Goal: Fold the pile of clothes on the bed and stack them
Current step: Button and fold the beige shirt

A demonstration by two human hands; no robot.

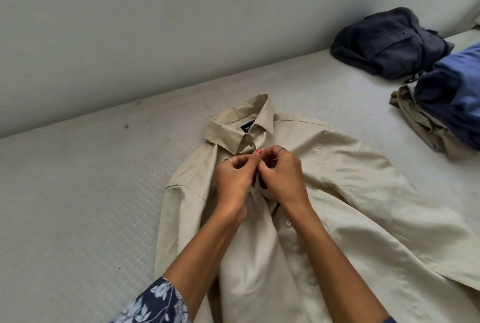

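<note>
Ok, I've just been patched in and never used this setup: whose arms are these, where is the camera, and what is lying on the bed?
There is no machine here. A person wears one wide-angle camera on the head, so you look down along their own bare arms. The left hand and right hand meet at the front placket of a beige shirt, just below its collar, and pinch the cloth there, apparently at a button. The shirt lies spread face up on the pale mattress. At far right lie a dark grey garment by the wall and a stack with blue cloth over khaki cloth.
</note>
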